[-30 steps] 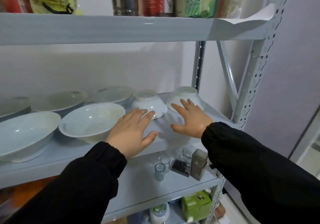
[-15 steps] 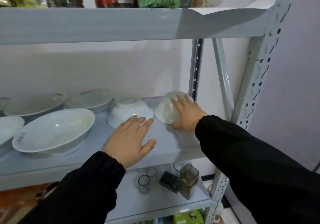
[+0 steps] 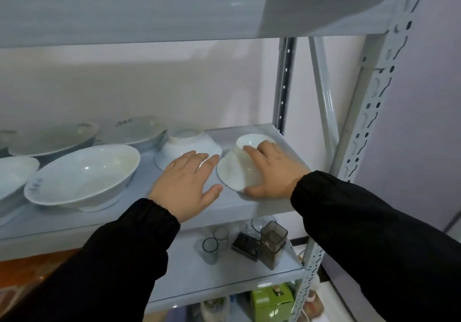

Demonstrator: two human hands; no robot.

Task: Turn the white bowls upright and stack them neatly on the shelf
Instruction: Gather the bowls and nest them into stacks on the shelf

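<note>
Grip for turning, at the right end of the shelf (image 3: 249, 207). The right hand (image 3: 272, 169) grasped the end bowl (image 3: 234, 172), bottom-up and tipped, with its thumb under the front rim, a hold suited to flipping. The left hand (image 3: 184, 187), flat and unclenched, lay at the neighbouring upturned bowl (image 3: 184, 144), probably to steady it.

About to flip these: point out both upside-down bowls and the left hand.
right upside-down bowl (image 3: 232, 172), head view, sloping side wall.
left upside-down bowl (image 3: 184, 145), head view, side wall below the foot ring.
left hand (image 3: 184, 187), head view, back of the hand.
</note>
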